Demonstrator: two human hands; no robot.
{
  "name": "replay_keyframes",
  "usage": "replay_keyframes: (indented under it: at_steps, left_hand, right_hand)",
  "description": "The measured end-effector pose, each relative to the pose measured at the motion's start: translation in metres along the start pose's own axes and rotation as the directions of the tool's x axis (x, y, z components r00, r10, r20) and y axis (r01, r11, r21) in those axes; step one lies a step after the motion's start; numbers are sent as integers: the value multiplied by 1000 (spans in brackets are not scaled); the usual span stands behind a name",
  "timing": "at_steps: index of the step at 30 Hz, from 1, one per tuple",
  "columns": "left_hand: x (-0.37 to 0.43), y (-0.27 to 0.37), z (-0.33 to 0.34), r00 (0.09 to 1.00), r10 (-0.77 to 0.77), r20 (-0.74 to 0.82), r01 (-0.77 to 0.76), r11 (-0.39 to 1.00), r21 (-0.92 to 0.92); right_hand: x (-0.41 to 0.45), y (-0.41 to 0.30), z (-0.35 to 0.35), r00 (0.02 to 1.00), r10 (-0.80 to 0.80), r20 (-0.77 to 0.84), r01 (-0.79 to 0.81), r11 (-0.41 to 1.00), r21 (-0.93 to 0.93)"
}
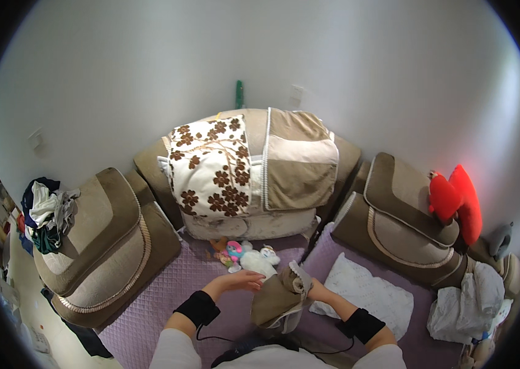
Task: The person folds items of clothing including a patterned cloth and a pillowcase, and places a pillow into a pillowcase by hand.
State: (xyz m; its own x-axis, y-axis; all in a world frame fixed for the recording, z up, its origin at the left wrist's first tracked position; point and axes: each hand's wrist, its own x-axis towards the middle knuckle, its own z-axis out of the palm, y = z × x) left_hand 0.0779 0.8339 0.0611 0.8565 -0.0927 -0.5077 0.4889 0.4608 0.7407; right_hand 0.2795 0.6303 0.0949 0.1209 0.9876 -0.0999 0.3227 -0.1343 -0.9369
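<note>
A brown-and-beige cloth with a pale trim [274, 297], partly bunched, hangs in front of my body. My right hand [316, 290] grips its gathered edge on the right side; the fingers are partly hidden behind the fabric. Just left of the cloth is my left hand [241, 280], palm turned down or inward, its fingertips close to the fabric; whether they touch it I cannot tell. Beyond both hands, a white plush toy [257, 262] and small colourful dolls [233, 251] lie on the quilted purple sofa cover [168, 286].
A flowered cover [216, 170] and a brown-beige cover [301, 161] drape over the middle backrest. Clothes [48, 212] are heaped on the left backrest. A white pillow [366, 295] lies to the right, near a crumpled pale cloth [465, 302]. Red cushions [465, 203] rest on the right backrest.
</note>
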Motion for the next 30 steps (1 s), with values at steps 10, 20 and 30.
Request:
replay_keyframes:
  at_steps: [10, 20, 30]
  left_hand:
    - [90, 66, 167, 936, 317, 152, -181, 63, 982]
    - [115, 144, 267, 839, 488, 240, -300, 46, 953]
    - [9, 223, 216, 874, 478, -85, 205, -204, 957]
  right_hand:
    - [-68, 42, -79, 957, 44, 287, 9, 983, -182]
    - [-88, 41, -115, 945, -246, -215, 173, 935, -310]
    - [-104, 65, -185, 748, -278, -602, -295, 673, -678]
